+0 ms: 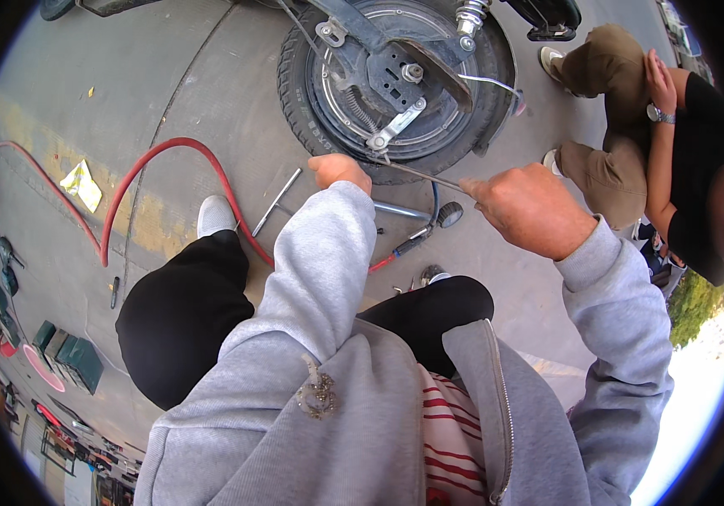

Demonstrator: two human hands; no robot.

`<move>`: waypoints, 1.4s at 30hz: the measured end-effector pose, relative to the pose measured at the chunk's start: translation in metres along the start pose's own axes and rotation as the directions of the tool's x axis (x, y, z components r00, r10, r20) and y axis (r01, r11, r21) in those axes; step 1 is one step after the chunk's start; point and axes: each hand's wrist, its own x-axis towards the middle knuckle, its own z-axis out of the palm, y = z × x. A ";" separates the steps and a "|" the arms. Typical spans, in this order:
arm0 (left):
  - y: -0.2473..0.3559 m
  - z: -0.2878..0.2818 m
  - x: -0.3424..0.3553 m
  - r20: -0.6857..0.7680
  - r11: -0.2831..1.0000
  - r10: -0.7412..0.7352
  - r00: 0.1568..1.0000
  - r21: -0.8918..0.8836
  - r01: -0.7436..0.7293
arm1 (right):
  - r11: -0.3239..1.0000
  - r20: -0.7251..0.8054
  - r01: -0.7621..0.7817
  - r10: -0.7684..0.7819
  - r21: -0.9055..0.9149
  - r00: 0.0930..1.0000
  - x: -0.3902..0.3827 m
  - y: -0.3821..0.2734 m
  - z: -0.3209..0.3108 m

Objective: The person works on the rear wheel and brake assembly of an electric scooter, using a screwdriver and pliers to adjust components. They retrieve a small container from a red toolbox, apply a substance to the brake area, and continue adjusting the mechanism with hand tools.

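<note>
In front of me is a scooter wheel (328, 93) with a black tyre and a large hub. My right hand (526, 207) is closed round one end of a thin metal rod (425, 174). The rod's far end reaches the lower rim, beside a silver brake arm (397, 125). The handle is mostly hidden in my fist. My left hand (341, 171) is closed at the tyre's lower left edge, close to the rod's tip. Whatever its fingers hold, if anything, is hidden.
A red air hose (147, 156) loops across the floor to an inflator with a round gauge (449, 214). A metal T-handle wrench (277, 202) lies by my left forearm. At right another person (632, 126) crouches. Green boxes (67, 354) and a yellow packet (82, 185) are at left.
</note>
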 end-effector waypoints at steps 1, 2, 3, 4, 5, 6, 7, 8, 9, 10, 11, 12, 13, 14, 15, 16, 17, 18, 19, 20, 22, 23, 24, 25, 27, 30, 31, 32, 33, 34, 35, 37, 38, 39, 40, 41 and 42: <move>-0.001 0.002 0.006 0.019 0.999 -0.026 0.999 -0.039 0.027 | 1.000 0.020 0.003 -0.003 0.007 1.000 0.002 0.002 0.000; -0.002 0.003 0.012 0.029 0.995 -0.054 0.998 -0.078 0.056 | 1.000 0.011 0.006 -0.007 0.012 1.000 0.003 0.004 0.001; -0.003 0.006 0.017 0.050 0.998 -0.026 0.998 -0.052 0.029 | 1.000 0.011 0.008 -0.008 0.014 1.000 0.004 0.007 0.001; -0.004 0.006 0.022 0.064 1.000 0.000 0.998 -0.027 0.001 | 1.000 0.010 0.017 -0.017 0.014 1.000 0.004 0.009 0.002; -0.004 0.004 0.026 0.074 1.000 0.002 0.997 0.002 -0.002 | 0.999 0.012 0.012 -0.013 0.039 1.000 0.004 0.011 0.005; -0.005 0.004 0.028 0.125 0.999 0.026 0.992 -0.035 -0.021 | 0.999 0.007 0.006 -0.006 0.050 1.000 0.003 0.014 0.006; -0.006 0.003 0.028 0.169 0.998 0.022 0.985 -0.061 -0.012 | 0.998 -0.011 0.006 -0.005 0.066 1.000 0.001 0.016 0.009; -0.009 0.003 0.026 0.214 0.996 0.009 0.977 -0.083 0.010 | 0.997 -0.020 0.006 -0.005 0.071 1.000 -0.002 0.016 0.013; -0.007 0.003 0.025 0.209 0.992 -0.080 0.975 -0.080 0.099 | 0.997 -0.046 0.014 -0.010 0.081 0.999 -0.005 0.016 0.017; -0.008 0.002 0.022 0.229 0.995 -0.048 0.972 -0.073 0.067 | 0.996 -0.076 0.022 -0.015 0.089 0.997 -0.008 0.015 0.022; -0.008 0.002 0.020 0.251 0.997 -0.014 0.968 -0.067 0.031 | 0.993 -0.003 -0.072 0.072 0.090 0.997 -0.011 0.009 0.030; -0.009 0.002 0.018 0.271 0.998 0.034 0.962 -0.065 -0.017 | 0.983 0.070 -0.165 0.159 0.086 0.985 -0.015 -0.001 0.040; -0.009 0.002 0.017 0.263 0.997 0.041 0.964 -0.069 -0.024 | 0.962 0.173 -0.266 0.251 0.069 0.952 -0.019 -0.011 0.051; -0.009 0.002 0.017 0.252 0.996 0.061 0.966 -0.075 -0.044 | 0.934 0.106 -0.314 0.300 0.169 0.948 -0.023 -0.022 0.065; -0.009 0.003 0.018 0.244 0.995 0.081 0.966 -0.081 -0.063 | 0.892 0.073 -0.367 0.361 0.263 0.930 -0.025 -0.035 0.079; -0.008 0.003 0.020 0.277 0.995 0.097 0.956 -0.042 -0.089 | 0.840 0.044 -0.409 0.422 0.355 0.905 -0.029 -0.044 0.094; -0.006 0.003 0.022 0.311 0.993 0.112 0.944 -0.003 -0.117 | 0.853 -0.022 -0.398 0.430 0.337 0.902 -0.037 -0.048 0.106; -0.005 0.002 0.024 0.317 0.990 0.111 0.942 0.048 -0.133 | 0.859 0.017 -0.426 0.440 0.283 0.898 -0.045 -0.044 0.119; -0.004 0.003 0.025 0.308 0.997 0.072 0.949 0.008 -0.078 | 0.873 0.008 -0.422 0.433 0.244 0.901 -0.057 -0.036 0.131; -0.004 0.004 0.025 0.273 1.000 0.017 0.962 -0.020 -0.012 | 0.888 -0.013 -0.413 0.424 0.205 0.906 -0.071 -0.028 0.143; -0.004 0.004 0.022 0.251 0.999 -0.025 0.968 -0.033 0.035 | 0.893 -0.004 -0.411 0.419 0.181 0.908 -0.094 -0.015 0.172; -0.003 0.004 0.020 0.263 1.000 -0.012 0.965 -0.018 0.018 | 0.904 0.018 -0.394 0.397 0.165 0.918 -0.102 -0.009 0.187; -0.003 0.005 0.018 0.278 1.000 0.000 0.960 -0.004 0.001 | 0.911 0.071 -0.391 0.385 0.131 0.920 -0.107 -0.004 0.203; -0.004 0.005 0.016 0.213 0.999 0.015 0.977 -0.042 -0.006 | 0.920 0.131 -0.370 0.354 0.130 0.926 -0.104 -0.003 0.224; -0.004 0.005 0.015 0.190 0.998 0.015 0.982 -0.066 -0.002 | 0.957 0.109 -0.240 0.224 0.164 0.968 -0.082 -0.012 0.266; -0.005 0.007 0.022 0.213 0.998 0.032 0.977 -0.055 -0.020 | 0.969 0.148 -0.091 0.057 0.229 0.987 -0.025 -0.042 0.317; -0.006 0.007 0.025 0.220 0.998 0.035 0.975 -0.051 -0.025 | 0.967 0.161 -0.043 0.003 0.251 0.987 -0.005 -0.052 0.327; -0.005 0.008 0.028 0.228 0.999 0.038 0.973 -0.046 -0.028 | 0.957 -0.004 0.007 -0.006 0.291 1.000 0.010 -0.058 0.333; -0.005 0.008 0.031 0.259 0.995 0.097 0.961 -0.025 -0.094 | 0.946 -0.151 0.056 -0.008 0.320 0.989 0.024 -0.066 0.336; -0.005 0.009 0.033 0.246 0.999 0.035 0.969 -0.032 -0.028 | 0.893 -0.234 -0.011 0.129 0.449 0.964 0.042 -0.080 0.337; -0.004 0.010 0.033 0.253 0.999 0.032 0.967 -0.025 -0.027 | 0.819 -0.273 -0.069 0.267 0.569 0.924 0.061 -0.092 0.338; -0.002 0.008 0.032 0.272 0.998 0.042 0.961 -0.058 -0.027 | 0.793 -0.169 -0.216 0.370 0.570 0.914 0.089 -0.107 0.338; -0.004 0.007 0.030 0.285 0.994 0.072 0.956 -0.101 -0.045 | 0.779 -0.125 -0.286 0.419 0.558 0.899 0.102 -0.109 0.339; -0.004 0.007 0.027 0.317 0.993 0.089 0.944 -0.100 -0.060 | 0.773 -0.111 -0.286 0.415 0.566 0.903 0.110 -0.112 0.341; -0.005 0.007 0.023 0.321 0.986 0.101 0.942 -0.159 -0.052 | 0.772 -0.040 -0.318 0.405 0.551 0.913 0.116 -0.112 0.343; -0.005 0.006 0.020 0.338 0.984 0.098 0.936 -0.171 -0.041 | 0.776 -0.022 -0.320 0.394 0.543 0.919 0.121 -0.112 0.344; -0.006 0.004 0.017 0.352 0.983 0.092 0.932 -0.182 -0.028 | 0.779 0.009 -0.333 0.388 0.531 0.922 0.123 -0.111 0.344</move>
